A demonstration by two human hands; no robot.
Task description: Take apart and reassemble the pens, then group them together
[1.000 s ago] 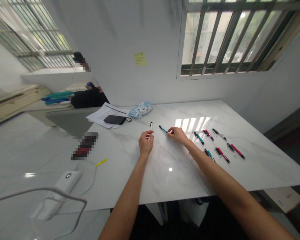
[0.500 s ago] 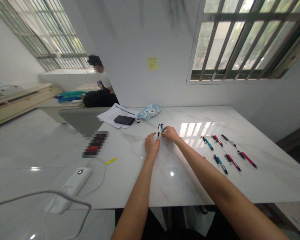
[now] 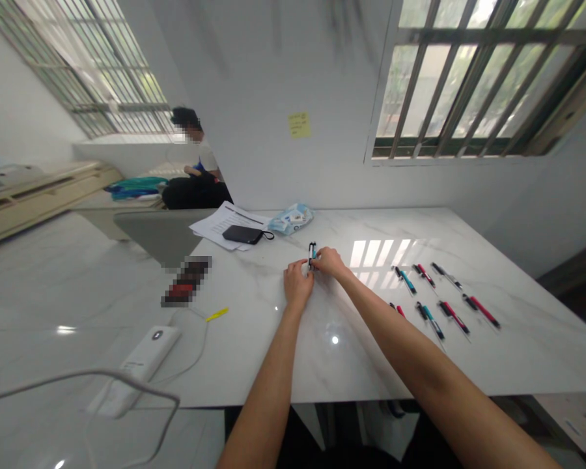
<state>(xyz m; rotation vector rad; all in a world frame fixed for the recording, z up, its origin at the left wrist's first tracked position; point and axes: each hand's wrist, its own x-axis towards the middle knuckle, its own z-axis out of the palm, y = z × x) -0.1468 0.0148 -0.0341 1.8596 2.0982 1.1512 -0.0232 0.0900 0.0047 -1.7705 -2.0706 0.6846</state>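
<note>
Two pens stand side by side on the white table, pointing away from me: a white-and-black pen (image 3: 310, 253) on the left and a teal-and-black pen (image 3: 314, 251) on the right. My left hand (image 3: 298, 284) has its thumb and fingertips closed about the lower end of the white pen. From the other side, my right hand (image 3: 331, 262) pinches the teal pen; its fingertips partly cover it. The two pens appear to touch. Beyond my right forearm lie several pens, among them a teal pen (image 3: 430, 321), a red pen (image 3: 485, 311) and a silver-grey pen (image 3: 448, 277).
At the back are papers (image 3: 209, 228), a black phone-like device (image 3: 243, 234) with a loop and a blue-white packet (image 3: 292, 219). A white power strip (image 3: 141, 365), a cable and a yellow tag (image 3: 217, 314) lie left. A person (image 3: 200, 169) sits far left.
My right hand has moved slightly left, bringing the teal pen up against the white one. My left hand has barely moved. The pens on the right lie as before.
</note>
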